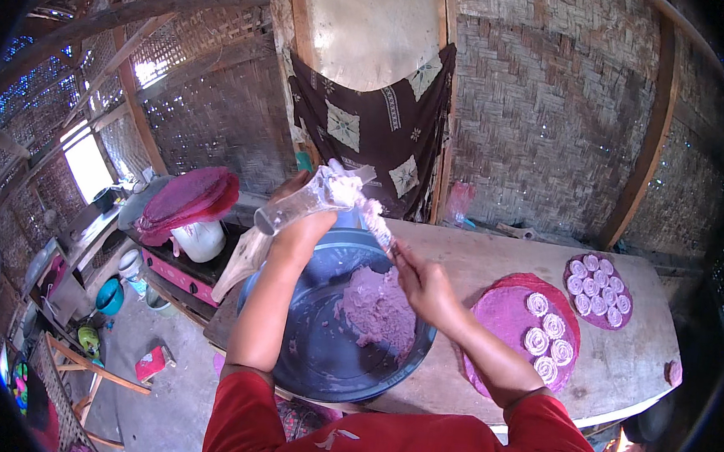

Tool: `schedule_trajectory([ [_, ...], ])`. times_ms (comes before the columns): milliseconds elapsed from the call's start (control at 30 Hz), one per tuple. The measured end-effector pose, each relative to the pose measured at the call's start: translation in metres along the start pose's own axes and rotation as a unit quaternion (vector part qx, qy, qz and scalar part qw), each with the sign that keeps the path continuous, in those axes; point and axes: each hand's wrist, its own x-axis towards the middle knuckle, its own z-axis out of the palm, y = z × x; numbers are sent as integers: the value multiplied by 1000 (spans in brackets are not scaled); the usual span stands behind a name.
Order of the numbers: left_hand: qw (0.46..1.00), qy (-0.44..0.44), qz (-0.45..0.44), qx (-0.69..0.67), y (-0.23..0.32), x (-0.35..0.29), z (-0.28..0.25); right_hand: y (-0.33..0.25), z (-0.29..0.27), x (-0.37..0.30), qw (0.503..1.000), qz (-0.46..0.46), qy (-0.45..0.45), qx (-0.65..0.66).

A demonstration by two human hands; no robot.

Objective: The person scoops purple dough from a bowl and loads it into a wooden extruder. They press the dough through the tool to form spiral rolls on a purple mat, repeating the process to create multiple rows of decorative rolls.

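My left hand [303, 221] is wrapped round a press [290, 209], a pale tube with a wooden handle slanting down to the left. Pinkish dough [344, 188] fills the tube's raised end. My right hand [426, 286] grips a dough-coated stick or spoon [376, 220], its tip close to that dough; the exact kind is hidden by the coating. Below both hands stands a wide dark-blue basin [304, 359] with a lump of purple dough [379, 310] in its right part. Right of it lies a round pink mat [489, 317] bearing several dough coils [553, 325].
A smaller pink mat [582, 312] with several coils lies farther right on the wooden table [619, 358]. Left, pink round mats [191, 201] are stacked above a white pot [201, 241]. A patterned dark cloth [376, 132] hangs behind. A wooden chair [92, 363] stands lower left.
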Motion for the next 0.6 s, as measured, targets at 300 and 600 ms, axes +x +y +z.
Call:
schedule_trajectory([
  [300,997,21,68,-4,-21,-9,-25,-27,-66,27,973,87,-196,-85],
  [600,979,-39,174,-95,-16,-20,-33,-62,-46,21,722,-323,-89,-605],
])
